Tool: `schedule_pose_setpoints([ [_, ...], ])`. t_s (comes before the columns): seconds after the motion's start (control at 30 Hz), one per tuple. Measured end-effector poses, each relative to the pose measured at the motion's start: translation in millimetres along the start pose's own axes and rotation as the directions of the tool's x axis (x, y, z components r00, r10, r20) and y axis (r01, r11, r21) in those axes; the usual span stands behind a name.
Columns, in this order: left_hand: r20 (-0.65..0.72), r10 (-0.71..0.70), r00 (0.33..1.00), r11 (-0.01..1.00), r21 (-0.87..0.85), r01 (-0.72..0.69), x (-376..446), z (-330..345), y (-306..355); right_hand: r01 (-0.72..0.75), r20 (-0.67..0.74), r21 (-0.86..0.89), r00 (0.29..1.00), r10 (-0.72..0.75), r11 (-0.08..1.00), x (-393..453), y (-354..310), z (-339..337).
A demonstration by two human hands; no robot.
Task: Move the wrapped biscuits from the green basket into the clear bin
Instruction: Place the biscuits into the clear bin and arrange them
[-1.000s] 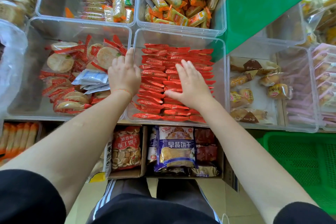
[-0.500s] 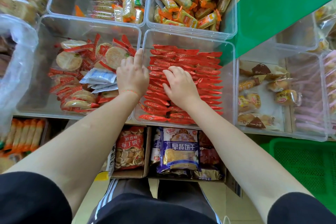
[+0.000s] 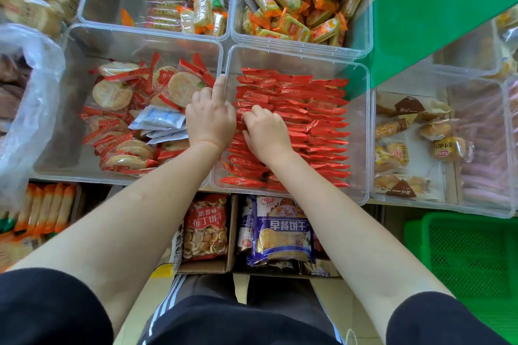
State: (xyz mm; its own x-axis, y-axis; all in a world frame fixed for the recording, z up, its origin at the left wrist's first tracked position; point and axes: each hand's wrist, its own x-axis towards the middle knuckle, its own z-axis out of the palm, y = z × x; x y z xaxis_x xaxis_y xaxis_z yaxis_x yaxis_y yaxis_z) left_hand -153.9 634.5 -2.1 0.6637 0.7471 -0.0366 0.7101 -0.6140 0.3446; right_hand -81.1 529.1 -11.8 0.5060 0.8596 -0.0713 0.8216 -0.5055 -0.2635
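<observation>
Your right hand (image 3: 266,137) sits in the clear bin (image 3: 361,131), fingers curled down onto the red wrapped biscuits (image 3: 308,120); whether that grip actually pinches a packet you cannot tell, since the fingertips are buried among the wrappers. Your left hand (image 3: 211,117) rests on the bin's wall just left of the right grip, index finger straight along the rim, the other fingers loosely curled, holding nothing visible.

Containers, read from the grip:
- The bin under your right hand holds the biscuits in overlapping rows, filling most of its floor.
- Left of the grip, a second clear tub (image 3: 70,109) holds round rice crackers (image 3: 112,94) in red-edged wrappers and some pale blue-white sachets (image 3: 159,119).
- Beyond the grip, a tub of orange-wrapped snacks (image 3: 297,0).
- Right of the grip, a tub with small bread rolls (image 3: 448,148).
- Below and right of the grip, the green basket (image 3: 462,258); only a corner shows, cut off at the frame edge, mesh bare where visible.
- Under the shelf edge, toward you, bagged biscuits in cardboard boxes (image 3: 277,235).

The far-left stacks are blurred.
</observation>
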Motion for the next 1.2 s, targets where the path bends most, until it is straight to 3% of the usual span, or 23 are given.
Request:
schedule_pose_setpoints([
  [0.1, 0.005, 0.001, 1.000, 1.000, -0.002, -0.001, 0, -1, 1, 0.025, 0.012, 0.014, 1.000, -0.025, 1.000, 1, -9, -1],
  [0.23, 0.004, 0.003, 1.000, 1.000, -0.004, -0.003, 0, -1, 1, 0.024, -0.011, 0.162, 1.000, -0.022, 0.986, -6, -3, 5],
  [0.4, 0.009, 0.002, 1.000, 1.000, -0.009, -0.002, -1, -3, 2, 0.028, 0.013, 0.109, 0.999, -0.029, 0.994, -6, 1, 6],
  [0.63, 0.025, -0.001, 1.000, 1.000, 0.010, 0.001, 0, -4, 2, 0.032, -0.040, 0.169, 0.999, -0.025, 0.985, -12, -2, 15],
  [0.77, 0.024, 0.000, 1.000, 1.000, 0.005, 0.000, 0, -3, 2, 0.047, 0.110, 0.275, 0.991, -0.080, 0.960, 0, 2, 1],
  [0.83, 0.021, 0.002, 1.000, 1.000, 0.000, -0.002, 0, -4, 2, 0.015, 0.007, 0.365, 1.000, -0.019, 0.931, -1, 14, -20],
  [0.9, 0.026, 0.001, 1.000, 1.000, 0.000, -0.001, 0, -4, 2, -0.060, -0.145, 0.313, 0.983, 0.111, 0.948, -10, 38, -35],
  [0.93, 0.028, 0.001, 1.000, 1.000, 0.001, -0.001, 0, -4, 2, -0.129, -0.148, 0.257, 0.974, 0.170, 0.958, -14, 52, -39],
  [1.0, 0.033, 0.001, 0.999, 1.000, 0.001, -0.001, 0, -4, 2, -0.250, 0.008, 0.095, 0.968, 0.251, 0.963, -22, 74, -43],
  [1.07, 0.034, 0.003, 0.999, 1.000, -0.001, -0.003, 0, -4, 1, -0.260, 0.149, -0.040, 0.953, 0.263, 0.965, -27, 82, -42],
  [1.2, 0.034, 0.001, 0.999, 1.000, -0.002, -0.001, 0, -5, 2, -0.184, 0.141, -0.155, 0.968, 0.206, 0.971, -21, 77, -38],
])
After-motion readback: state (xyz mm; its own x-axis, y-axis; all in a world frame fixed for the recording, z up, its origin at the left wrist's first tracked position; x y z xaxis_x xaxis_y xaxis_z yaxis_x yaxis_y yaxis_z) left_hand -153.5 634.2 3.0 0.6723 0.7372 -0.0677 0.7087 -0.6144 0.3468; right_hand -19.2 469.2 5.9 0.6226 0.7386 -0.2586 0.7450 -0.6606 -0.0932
